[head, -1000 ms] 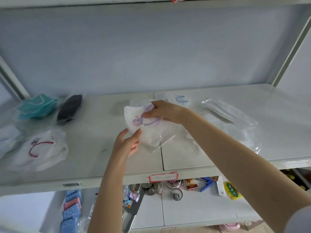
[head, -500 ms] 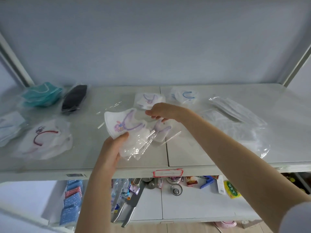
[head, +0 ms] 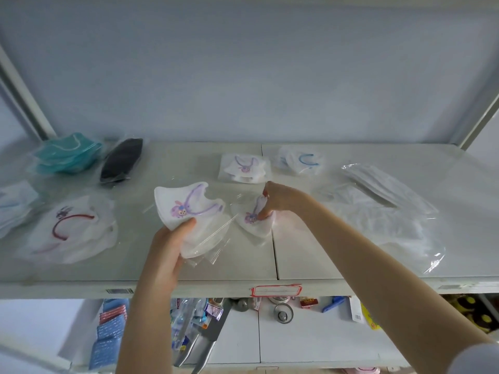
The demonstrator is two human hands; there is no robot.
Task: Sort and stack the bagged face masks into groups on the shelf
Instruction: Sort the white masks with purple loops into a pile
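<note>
While gripping one bagged mask (head: pixel 189 209) over the shelf (head: pixel 81 271) in the left hand (head: pixel 164 249). Pinching a second mask (head: pixel 253 220) in the right hand (head: pixel 280 201).

Purple-print bagged mask (head: pixel 189 209) held tilted; twin (head: pixel 252 217) pinched on shelf (head: pixel 310 255).

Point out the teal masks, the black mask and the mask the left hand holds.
teal masks (head: pixel 67 155): head view, top mask's middle.
black mask (head: pixel 122 160): head view, middle of its dark body.
lifted purple-print mask (head: pixel 179 211): head view, on its cartoon print.
</note>
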